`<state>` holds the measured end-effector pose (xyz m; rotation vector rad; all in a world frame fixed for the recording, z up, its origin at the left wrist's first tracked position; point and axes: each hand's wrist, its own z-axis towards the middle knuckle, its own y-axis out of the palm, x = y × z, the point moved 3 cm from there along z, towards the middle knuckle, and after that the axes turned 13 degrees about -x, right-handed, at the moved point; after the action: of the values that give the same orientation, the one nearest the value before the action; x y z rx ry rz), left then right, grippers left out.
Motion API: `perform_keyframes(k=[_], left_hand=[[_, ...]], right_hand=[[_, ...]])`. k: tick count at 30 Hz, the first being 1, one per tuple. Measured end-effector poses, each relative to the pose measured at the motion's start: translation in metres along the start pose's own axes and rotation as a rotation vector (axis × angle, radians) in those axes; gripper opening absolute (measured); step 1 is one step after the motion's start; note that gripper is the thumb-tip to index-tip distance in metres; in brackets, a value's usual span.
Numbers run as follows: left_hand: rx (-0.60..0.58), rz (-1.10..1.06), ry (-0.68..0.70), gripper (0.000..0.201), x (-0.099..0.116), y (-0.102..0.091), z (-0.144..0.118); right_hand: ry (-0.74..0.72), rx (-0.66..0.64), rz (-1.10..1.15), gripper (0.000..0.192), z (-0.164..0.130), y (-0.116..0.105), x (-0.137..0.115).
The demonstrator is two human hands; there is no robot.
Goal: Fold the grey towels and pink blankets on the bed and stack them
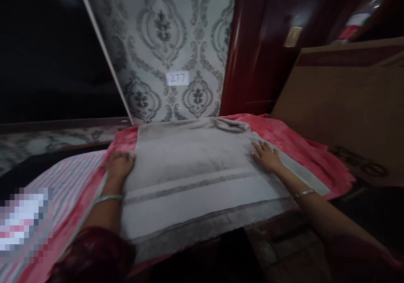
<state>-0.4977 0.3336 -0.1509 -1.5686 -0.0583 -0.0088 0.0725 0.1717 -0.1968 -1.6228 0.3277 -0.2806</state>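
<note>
At the two side edges of the grey towel [195,178], fingers are down flat: left hand [119,165] has its fingers together, curled a little over the left edge; right hand [267,156] has its fingers slightly apart, palm pressed on the right part of the cloth, clamped on nothing. Both hands look to be smoothing, so my read: keep palms flat, stroke outward from the middle band to the edges, even pressure on both sides so the cloth doesn't skew. The towel lies spread over a pink blanket [303,148], near hem hanging just past the front edge, far right corner [232,124] rumpled and turned over; that corner needs flattening before any fold, or the crease will lock in. Watch the blanket underneath: it's soft and likely to drag along with the towel, so press down rather than push hard sideways. Striped cloth [72,178] lies to the left, just beside the blanket. Patterned wall [164,35] behind carries a small label [177,78]; cardboard sheet [347,106] leans at right, clear of the towel.
</note>
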Motion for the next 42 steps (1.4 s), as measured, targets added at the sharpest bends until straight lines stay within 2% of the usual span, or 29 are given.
perform_keyframes(k=[4, 7, 9, 11, 16, 19, 21, 23, 27, 29, 31, 33, 35, 39, 42], left_hand=[[-0.085, 0.041, 0.151, 0.060, 0.044, -0.010, -0.022], [-0.162, 0.053, 0.234, 0.065, 0.057, -0.011, -0.040], [-0.187, 0.067, 0.213, 0.069, 0.048, -0.007, -0.053], [-0.180, 0.085, 0.160, 0.072, 0.029, 0.002, -0.066], [-0.167, 0.129, 0.061, 0.071, -0.012, 0.033, -0.094], [-0.145, 0.137, 0.050, 0.068, -0.019, 0.045, -0.100], [-0.131, 0.123, 0.056, 0.069, -0.021, 0.048, -0.100], [-0.100, 0.104, 0.067, 0.070, -0.021, 0.050, -0.099], [-0.048, 0.077, 0.086, 0.069, -0.022, 0.052, -0.099], [-0.050, 0.050, 0.088, 0.068, -0.021, 0.052, -0.099], [-0.047, 0.004, 0.088, 0.065, -0.021, 0.049, -0.100], [-0.023, -0.045, 0.070, 0.061, -0.025, 0.044, -0.103], [0.006, -0.075, 0.034, 0.058, -0.032, 0.040, -0.109], [-0.010, -0.064, -0.002, 0.060, -0.051, 0.042, -0.128], [-0.060, -0.011, -0.027, 0.061, -0.059, 0.052, -0.141]], right_hand=[[-0.354, -0.109, 0.004, 0.062, 0.003, -0.005, -0.115], [-0.611, -0.161, 0.042, 0.063, -0.018, -0.011, -0.198], [-0.782, -0.177, 0.062, 0.063, -0.038, -0.014, -0.245], [-0.934, -0.182, 0.057, 0.062, -0.060, -0.014, -0.285], [-1.259, -0.141, -0.013, 0.063, -0.105, -0.001, -0.365], [-1.390, -0.095, -0.033, 0.061, -0.100, 0.007, -0.387], [-1.318, -0.117, -0.064, 0.060, -0.072, 0.008, -0.380], [-1.096, -0.166, -0.093, 0.059, -0.029, 0.007, -0.353], [-0.578, -0.204, -0.083, 0.057, 0.050, 0.000, -0.264], [-0.327, -0.215, -0.056, 0.058, 0.068, -0.003, -0.229], [-0.194, -0.178, -0.036, 0.061, 0.068, -0.006, -0.222], [-0.281, -0.127, -0.042, 0.061, 0.052, -0.009, -0.248], [-0.554, -0.118, -0.062, 0.060, 0.021, -0.008, -0.298], [-1.171, -0.180, -0.038, 0.057, -0.063, 0.005, -0.405], [-1.487, -0.183, -0.008, 0.056, -0.098, 0.014, -0.455]])
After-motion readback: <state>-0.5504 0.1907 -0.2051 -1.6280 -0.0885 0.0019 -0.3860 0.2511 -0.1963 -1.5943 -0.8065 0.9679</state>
